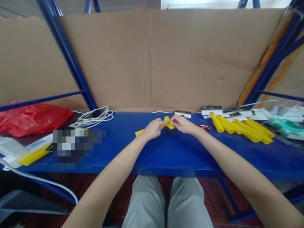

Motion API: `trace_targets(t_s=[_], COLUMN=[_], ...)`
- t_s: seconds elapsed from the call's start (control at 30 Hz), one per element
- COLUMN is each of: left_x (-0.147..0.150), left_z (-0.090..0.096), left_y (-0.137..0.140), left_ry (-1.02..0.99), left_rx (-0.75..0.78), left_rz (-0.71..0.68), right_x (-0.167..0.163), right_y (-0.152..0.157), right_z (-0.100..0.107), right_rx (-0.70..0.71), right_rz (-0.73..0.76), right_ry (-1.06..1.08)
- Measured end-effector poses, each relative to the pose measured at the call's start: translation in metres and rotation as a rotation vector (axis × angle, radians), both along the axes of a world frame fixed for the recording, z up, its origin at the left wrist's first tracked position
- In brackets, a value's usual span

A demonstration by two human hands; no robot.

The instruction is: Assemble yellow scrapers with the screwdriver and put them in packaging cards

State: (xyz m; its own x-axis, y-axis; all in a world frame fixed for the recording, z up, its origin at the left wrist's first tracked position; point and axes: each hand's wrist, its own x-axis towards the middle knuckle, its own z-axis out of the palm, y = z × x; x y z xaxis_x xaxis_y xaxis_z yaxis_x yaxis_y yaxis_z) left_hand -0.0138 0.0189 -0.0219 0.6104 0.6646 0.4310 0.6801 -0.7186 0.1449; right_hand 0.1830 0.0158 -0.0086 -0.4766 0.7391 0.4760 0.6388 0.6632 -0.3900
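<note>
Over the middle of the blue shelf, my two hands meet at a yellow piece that looks like thin, folded plastic. My left hand is closed, its fingers pinching the piece from the left. From the other side, my right hand pinches it between closed fingertips. More yellow material shows to the left of my left hand; whether it joins the held piece is hidden. A red pen-like object lies just beyond my right wrist. Behind my right hand is a black-and-white card.
Several yellow tubes lie at right, by labelled packets and a green-white pack. At left are a coiled white cable, a red plastic bag and another yellow tube. Cardboard stands behind.
</note>
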Motion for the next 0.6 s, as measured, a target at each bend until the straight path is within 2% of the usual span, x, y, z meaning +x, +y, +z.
trace_targets(t_s=[0.3,0.6], left_x=[0.001,0.001], left_z=[0.004,0.005], left_y=[-0.006,-0.006], left_ry=[0.084,0.1], left_rx=[0.065,0.047], left_rz=[0.017,0.086], right_x=[-0.003,0.009], right_y=[0.0,0.0], right_z=[-0.002,0.002], right_rx=[0.048,0.142], right_rz=[0.011,0.154], right_ry=[-0.019,-0.084])
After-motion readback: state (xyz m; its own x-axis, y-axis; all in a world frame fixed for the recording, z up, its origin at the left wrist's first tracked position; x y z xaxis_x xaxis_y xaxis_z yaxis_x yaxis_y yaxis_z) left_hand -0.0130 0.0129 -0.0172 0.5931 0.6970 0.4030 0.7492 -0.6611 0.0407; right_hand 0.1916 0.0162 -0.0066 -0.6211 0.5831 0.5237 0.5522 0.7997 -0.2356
